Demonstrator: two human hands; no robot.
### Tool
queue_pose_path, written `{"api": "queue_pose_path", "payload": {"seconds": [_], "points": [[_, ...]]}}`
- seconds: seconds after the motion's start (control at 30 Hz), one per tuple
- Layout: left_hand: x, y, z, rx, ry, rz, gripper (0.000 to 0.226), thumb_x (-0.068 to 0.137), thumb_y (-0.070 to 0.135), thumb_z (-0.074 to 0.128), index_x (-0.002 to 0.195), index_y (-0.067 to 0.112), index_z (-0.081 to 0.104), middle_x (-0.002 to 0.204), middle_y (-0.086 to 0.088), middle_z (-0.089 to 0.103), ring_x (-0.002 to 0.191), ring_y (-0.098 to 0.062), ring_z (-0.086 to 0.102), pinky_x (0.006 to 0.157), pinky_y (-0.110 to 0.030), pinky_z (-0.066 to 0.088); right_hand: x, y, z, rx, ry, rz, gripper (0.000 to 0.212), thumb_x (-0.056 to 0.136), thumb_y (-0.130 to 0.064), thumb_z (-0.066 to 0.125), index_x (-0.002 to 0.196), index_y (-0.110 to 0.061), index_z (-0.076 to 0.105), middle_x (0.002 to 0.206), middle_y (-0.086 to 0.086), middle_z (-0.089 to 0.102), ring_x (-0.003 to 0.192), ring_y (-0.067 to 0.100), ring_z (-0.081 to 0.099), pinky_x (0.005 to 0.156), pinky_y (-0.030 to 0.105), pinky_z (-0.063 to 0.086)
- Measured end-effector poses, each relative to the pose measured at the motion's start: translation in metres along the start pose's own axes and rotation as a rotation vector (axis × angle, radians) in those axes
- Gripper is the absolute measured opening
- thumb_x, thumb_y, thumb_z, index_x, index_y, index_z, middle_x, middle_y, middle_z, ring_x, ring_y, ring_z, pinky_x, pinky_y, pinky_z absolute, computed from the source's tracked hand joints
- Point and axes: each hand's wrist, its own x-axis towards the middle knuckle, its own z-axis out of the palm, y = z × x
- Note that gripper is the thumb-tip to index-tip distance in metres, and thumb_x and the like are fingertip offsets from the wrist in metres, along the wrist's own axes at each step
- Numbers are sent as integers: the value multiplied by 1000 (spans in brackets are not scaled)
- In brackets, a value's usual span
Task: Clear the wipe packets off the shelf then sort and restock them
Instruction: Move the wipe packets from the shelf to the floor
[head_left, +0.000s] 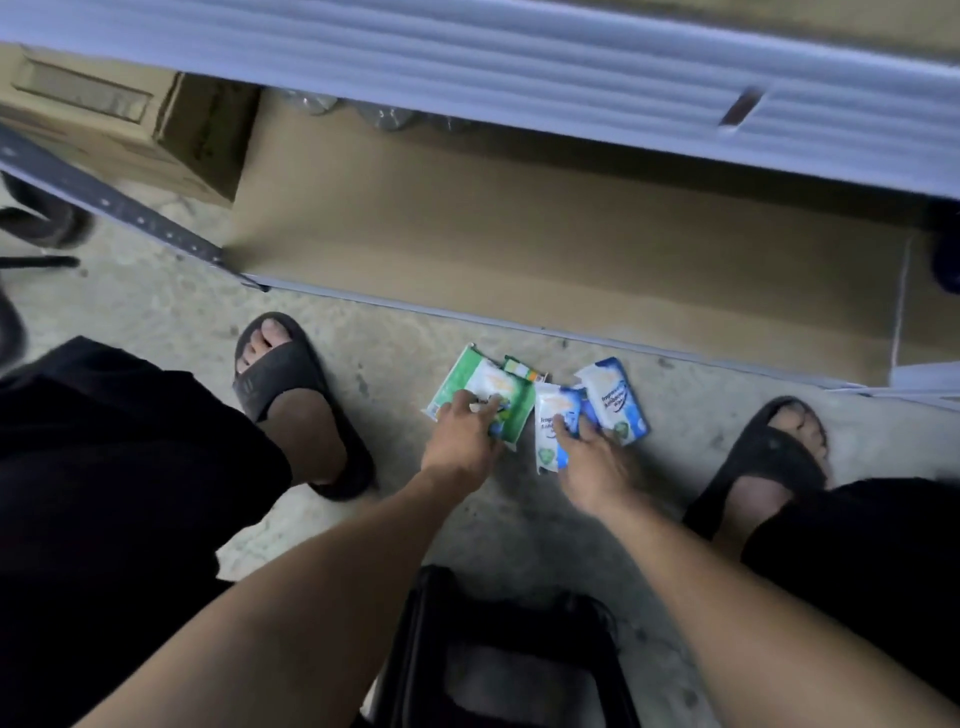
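One wide-angle camera on the person's head looks steeply down at the concrete floor (395, 374) close below, with the bottom shelf (519, 249) just ahead.

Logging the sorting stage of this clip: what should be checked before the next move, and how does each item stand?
1. Packets off the shelf: ok, none seen on the visible part of the shelf board.
2. Colours split: ok, left hand is on the green packets, right hand on the blue packets.
3. Small striped packet behind the green ones sorted: cannot tell.
4. Firm grip on either pile: cannot tell, the fingers lie over the packets.
5. Piles within reach of the shelf: ok, they lie on the floor just before its edge.
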Motion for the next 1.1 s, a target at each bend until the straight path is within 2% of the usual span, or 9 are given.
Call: {"api": "queue_pose_path", "payload": {"seconds": [0.13,0.23,0.37,0.5,0.67,0.9,0.97,1.03,1.1], "points": [[2,-1,-6,69,-76,26,62,96,26,55,154,27,34,149,-11,31,130,-34,43,103,-39,43,0,-3,-7,-46,-58,17,74,95,-35,53,159,-32,14,164,7,13,139,34,33,108,42,41],[0,-1,-16,142,-155,28,63,98,33,52,156,27,30,152,-10,27,131,-34,39,105,-43,43,-6,-5,-19,-15,-33,13,66,94,-32,55,154,-30,28,160,6,22,138,34,35,107,42,42],[-12,7,-34,274,-156,53,54,93,40,56,142,19,49,142,-10,45,128,-32,41,102,-42,46,-28,-5,-36,-1,22,29,59,94,-33,53,151,-30,38,157,4,32,135,34,38,107,41,41],[-30,20,-60,297,-112,99,50,93,42,59,138,21,56,136,-8,52,128,-29,42,103,-42,46,-60,-8,-58,15,107,22,52,94,-30,51,146,-29,45,146,4,45,130,32,44,101,38,44],[-58,44,-102,259,41,236,46,93,37,62,137,23,57,141,-4,52,131,-27,43,103,-36,44,-103,-19,-94,23,277,-41,48,93,-27,51,141,-27,49,141,4,50,127,31,46,102,38,45],[-109,73,-168,293,361,483,42,91,32,62,130,20,62,134,0,57,121,-28,50,98,-37,45,-173,-38,-143,42,591,-152,50,94,-31,51,144,-28,48,140,1,54,124,29,47,102,37,43],[-127,79,-190,311,488,563,37,90,34,60,124,19,64,125,0,61,111,-27,53,93,-40,48,-193,-42,-157,63,657,-184,54,94,-32,52,148,-28,45,146,-2,49,126,28,45,104,38,42],[-144,82,-212,352,650,639,32,87,35,56,111,17,66,109,-1,64,96,-29,55,80,-43,52,-211,-46,-171,84,711,-212,57,95,-33,53,150,-28,42,150,-6,44,130,25,42,106,37,41],[-156,85,-235,361,801,713,27,82,31,57,102,15,66,102,-2,64,87,-30,56,72,-43,52,-227,-49,-187,95,788,-248,56,95,-35,54,150,-28,44,149,-8,45,129,23,42,106,38,41]]}}
